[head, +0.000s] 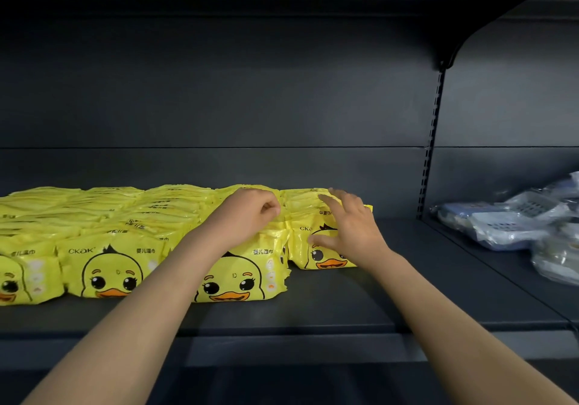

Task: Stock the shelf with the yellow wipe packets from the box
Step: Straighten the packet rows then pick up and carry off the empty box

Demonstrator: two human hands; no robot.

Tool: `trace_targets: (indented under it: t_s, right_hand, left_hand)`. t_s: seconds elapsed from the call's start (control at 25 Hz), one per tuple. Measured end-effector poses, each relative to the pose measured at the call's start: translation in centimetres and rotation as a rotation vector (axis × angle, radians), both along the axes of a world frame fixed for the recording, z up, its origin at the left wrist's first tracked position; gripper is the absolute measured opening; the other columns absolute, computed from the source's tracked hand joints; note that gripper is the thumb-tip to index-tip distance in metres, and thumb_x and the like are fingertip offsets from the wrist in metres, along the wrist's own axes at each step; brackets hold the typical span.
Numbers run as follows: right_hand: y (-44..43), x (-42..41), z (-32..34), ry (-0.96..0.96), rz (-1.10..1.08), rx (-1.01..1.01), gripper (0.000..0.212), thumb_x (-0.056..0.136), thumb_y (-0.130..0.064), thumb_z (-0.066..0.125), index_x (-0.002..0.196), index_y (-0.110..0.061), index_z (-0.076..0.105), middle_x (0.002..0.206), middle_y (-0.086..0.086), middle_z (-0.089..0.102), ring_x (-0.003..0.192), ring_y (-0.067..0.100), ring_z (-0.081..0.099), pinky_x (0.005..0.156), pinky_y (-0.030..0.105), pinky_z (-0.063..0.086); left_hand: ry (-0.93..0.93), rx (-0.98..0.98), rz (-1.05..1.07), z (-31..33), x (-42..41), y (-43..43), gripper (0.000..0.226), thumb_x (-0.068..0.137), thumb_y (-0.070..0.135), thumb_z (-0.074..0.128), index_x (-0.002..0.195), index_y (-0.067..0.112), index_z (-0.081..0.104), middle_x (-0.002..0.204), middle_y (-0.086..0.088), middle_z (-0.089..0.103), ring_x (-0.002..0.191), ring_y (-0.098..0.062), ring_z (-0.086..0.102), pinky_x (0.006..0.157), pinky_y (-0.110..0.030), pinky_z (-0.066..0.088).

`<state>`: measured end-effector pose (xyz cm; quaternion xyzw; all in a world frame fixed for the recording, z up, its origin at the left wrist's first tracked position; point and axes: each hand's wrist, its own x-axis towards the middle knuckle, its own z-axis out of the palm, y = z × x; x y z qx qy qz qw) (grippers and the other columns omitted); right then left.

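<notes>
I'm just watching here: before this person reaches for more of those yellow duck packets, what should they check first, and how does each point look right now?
1. Shelf has free room to the right of the last row: ok.
2. Rightmost row of yellow wipe packets stands upright: ok; it sits further back than the other fronts.
3. Right hand is free: ok, fingers spread on that row, gripping nothing.
4. Left hand is free: cannot tell, curled on the packet tops of the next row.
5. Supply box within reach: cannot tell, no box is in view.
6. Bagged grey-blue goods on the neighbouring shelf stay clear of the free space: ok.
</notes>
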<state>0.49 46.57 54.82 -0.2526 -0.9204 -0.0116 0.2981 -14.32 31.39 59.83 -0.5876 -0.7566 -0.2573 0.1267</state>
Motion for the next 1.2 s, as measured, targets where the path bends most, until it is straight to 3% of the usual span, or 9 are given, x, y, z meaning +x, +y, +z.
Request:
trace_targets:
  t_s: [0.08,0.16,0.36,0.64,0.84,1.04,1.2]
  right_hand:
    - [-0.8,-0.1,-0.2,-0.199,-0.05,0.094,0.099,0.072,-0.067,0.061,0.149,-0.028,0.013,0.157,-0.002,0.009,0.142,0.023,0.012,0.111,0.041,0.02]
    - [-1.2,-0.5,-0.9,-0.292,-0.126,0.194,0.101,0.073,-0.069,0.057,0.15,-0.029,0.005,0.158,-0.002,0.007,0.143,0.026,0.01,0.11,0.043,0.021]
    - [-0.9,-2.1,-1.6,-0.266,-0.232,0.238,0.096,0.079,-0.067,0.052,0.15,-0.029,0.001,0.157,0.002,0.011,0.143,0.029,0.012,0.108,0.046,0.023]
    - [-0.8,-1.7,-1.0,-0.312,-0.179,0.191,0.095,0.079,-0.068,0.051,0.15,-0.03,0.002,0.158,-0.002,0.01,0.143,0.027,0.011,0.109,0.045,0.022]
    - [-2.2,-0.9,1.3,-0.376,-0.207,0.13,0.072,0.089,-0.055,0.048,0.148,-0.024,0.019,0.157,0.002,0.015,0.143,0.027,0.013,0.111,0.046,0.024]
    - [-4.7,0.5,4.1,-0.41,-0.258,0.114,0.048,0.092,-0.044,0.047,0.131,-0.015,0.048,0.133,0.008,0.05,0.126,0.028,0.04,0.1,0.043,0.037]
    - [-7.4,2.4,6.0,-0.431,-0.245,-0.013,0.044,0.093,-0.042,0.048,0.124,-0.011,0.053,0.12,0.008,0.059,0.111,0.027,0.052,0.089,0.038,0.045]
  left_hand:
    - [0.045,0.005,-0.015,-0.4,0.2,-0.3,0.02,0.094,0.022,0.05,0.102,0.016,0.067,0.103,0.005,0.066,0.098,-0.011,0.058,0.085,-0.026,0.045]
    - [0.078,0.002,-0.029,-0.6,0.6,-0.5,0.02,0.094,0.023,0.049,0.102,0.017,0.066,0.104,0.005,0.064,0.099,-0.012,0.057,0.086,-0.029,0.046]
    - [0.086,0.023,-0.045,-0.8,0.7,-0.7,0.02,0.094,0.024,0.048,0.102,0.018,0.066,0.104,0.006,0.064,0.099,-0.011,0.056,0.085,-0.029,0.045]
    - [0.056,0.01,-0.041,-1.3,0.8,-1.6,0.022,0.095,0.022,0.046,0.103,0.016,0.066,0.104,0.003,0.065,0.098,-0.014,0.057,0.086,-0.032,0.046]
    - [0.088,-0.028,-0.001,-0.9,0.3,-3.1,0.022,0.095,0.021,0.045,0.103,0.016,0.065,0.107,0.004,0.064,0.1,-0.015,0.056,0.086,-0.032,0.046]
    - [0.156,-0.038,0.029,0.1,-0.2,-5.6,0.023,0.096,0.025,0.043,0.105,0.018,0.063,0.111,0.005,0.061,0.102,-0.014,0.055,0.085,-0.029,0.045]
    - [0.203,-0.078,0.051,1.0,-0.3,-8.1,0.023,0.096,0.029,0.044,0.108,0.019,0.061,0.114,0.004,0.059,0.104,-0.015,0.055,0.087,-0.034,0.047]
